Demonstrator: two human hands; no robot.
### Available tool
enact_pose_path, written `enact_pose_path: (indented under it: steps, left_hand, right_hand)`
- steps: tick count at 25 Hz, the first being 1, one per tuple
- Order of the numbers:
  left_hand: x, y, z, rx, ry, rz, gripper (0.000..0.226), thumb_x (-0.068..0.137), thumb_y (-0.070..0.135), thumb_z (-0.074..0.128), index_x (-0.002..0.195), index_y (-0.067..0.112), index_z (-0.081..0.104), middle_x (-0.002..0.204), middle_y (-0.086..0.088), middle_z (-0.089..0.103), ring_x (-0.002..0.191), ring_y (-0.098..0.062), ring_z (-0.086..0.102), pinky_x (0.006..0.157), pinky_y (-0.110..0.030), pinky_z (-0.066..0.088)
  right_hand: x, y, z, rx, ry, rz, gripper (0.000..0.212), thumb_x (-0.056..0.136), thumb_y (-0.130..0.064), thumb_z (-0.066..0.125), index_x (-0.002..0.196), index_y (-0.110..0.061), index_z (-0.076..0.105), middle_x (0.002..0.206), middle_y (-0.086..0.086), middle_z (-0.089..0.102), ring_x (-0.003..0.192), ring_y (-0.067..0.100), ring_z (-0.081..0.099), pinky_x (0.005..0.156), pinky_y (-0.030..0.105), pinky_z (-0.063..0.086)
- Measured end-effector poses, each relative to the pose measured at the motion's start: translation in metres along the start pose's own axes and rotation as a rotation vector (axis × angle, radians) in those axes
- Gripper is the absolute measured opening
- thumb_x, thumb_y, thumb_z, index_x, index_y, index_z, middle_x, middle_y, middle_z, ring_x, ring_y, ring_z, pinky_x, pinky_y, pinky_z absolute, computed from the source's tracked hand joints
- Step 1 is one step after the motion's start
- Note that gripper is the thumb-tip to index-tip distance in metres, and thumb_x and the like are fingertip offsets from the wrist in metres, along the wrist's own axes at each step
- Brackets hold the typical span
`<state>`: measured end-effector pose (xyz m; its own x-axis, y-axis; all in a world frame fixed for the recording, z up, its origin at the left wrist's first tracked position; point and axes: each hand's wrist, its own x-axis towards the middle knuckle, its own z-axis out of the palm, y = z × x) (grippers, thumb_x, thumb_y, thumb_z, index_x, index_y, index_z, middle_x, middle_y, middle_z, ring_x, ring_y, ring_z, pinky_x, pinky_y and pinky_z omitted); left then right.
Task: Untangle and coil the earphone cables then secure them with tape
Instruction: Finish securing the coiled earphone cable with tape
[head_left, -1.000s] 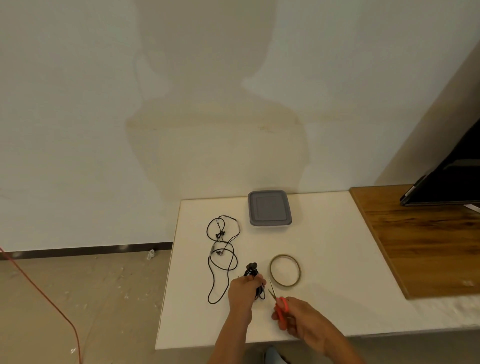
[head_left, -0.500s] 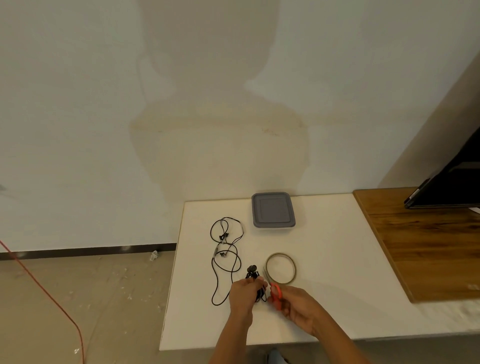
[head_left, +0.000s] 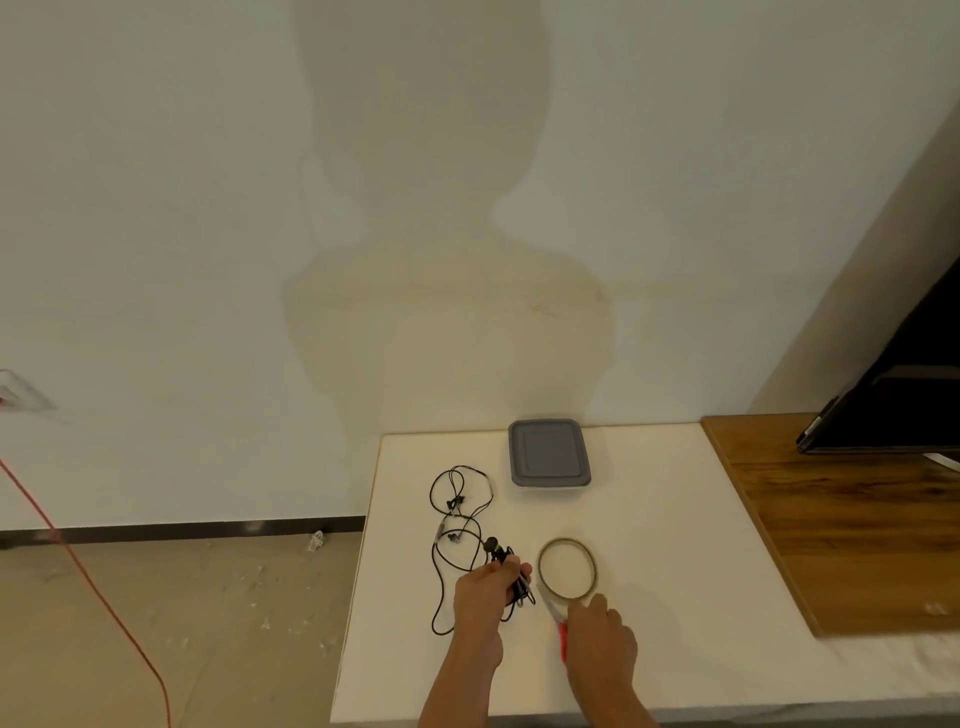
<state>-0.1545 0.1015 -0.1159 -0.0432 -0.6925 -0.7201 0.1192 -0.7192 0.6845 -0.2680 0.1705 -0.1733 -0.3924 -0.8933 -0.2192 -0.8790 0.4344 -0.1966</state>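
Observation:
My left hand (head_left: 485, 597) grips a small coiled bundle of black earphone cable (head_left: 511, 577) just above the white table (head_left: 675, 519). A second black earphone cable (head_left: 457, 512) lies loose and looped to its left. A thin roll of clear tape (head_left: 567, 568) lies flat to the right of the bundle. My right hand (head_left: 600, 639) holds red-handled scissors (head_left: 558, 621), blades pointing up at the near edge of the tape roll.
A grey lidded container (head_left: 549, 453) sits at the back of the table by the wall. A wooden surface (head_left: 841, 525) adjoins on the right, with a black screen (head_left: 893, 400) leaning over it. An orange cord (head_left: 88, 587) runs across the floor at left.
My right hand with the scissors swung from beside the bundle to the tape roll's near edge. My left hand kept hold of the coiled bundle.

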Motion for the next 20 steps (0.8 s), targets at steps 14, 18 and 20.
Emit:
enact_pose_path:
  steps: [14,18,20]
  left_hand:
    - [-0.146,0.073,-0.014,-0.215,-0.181,0.269,0.016,0.088,0.014,0.064,0.098,0.003,0.070,0.095,-0.017,0.073,0.092,-0.026,0.068,0.085,-0.032,0.049]
    - [-0.190,0.078,-0.013,-0.267,-0.213,0.329,0.017,0.087,0.008,0.063,0.102,0.005,0.070,0.075,-0.009,0.069,0.067,-0.015,0.066,0.069,-0.026,0.047]
    - [-0.207,0.080,-0.015,-0.311,-0.207,0.354,0.016,0.089,0.005,0.061,0.103,0.005,0.069,0.072,-0.007,0.070,0.059,-0.010,0.066,0.064,-0.025,0.046]
  right_hand:
    - [-0.091,-0.073,-0.189,0.781,0.721,-0.525,0.020,0.085,-0.028,0.061,0.099,-0.025,0.075,0.089,-0.019,0.060,0.084,-0.004,0.058,0.069,0.008,0.048]
    - [-0.107,-0.078,-0.212,0.835,0.681,-0.477,0.019,0.082,-0.015,0.072,0.097,-0.025,0.076,0.089,-0.023,0.060,0.087,-0.005,0.058,0.072,0.004,0.044]
    - [-0.119,-0.080,-0.221,0.881,0.658,-0.477,0.021,0.081,-0.012,0.072,0.096,-0.025,0.076,0.087,-0.018,0.064,0.087,-0.004,0.059,0.071,0.005,0.045]
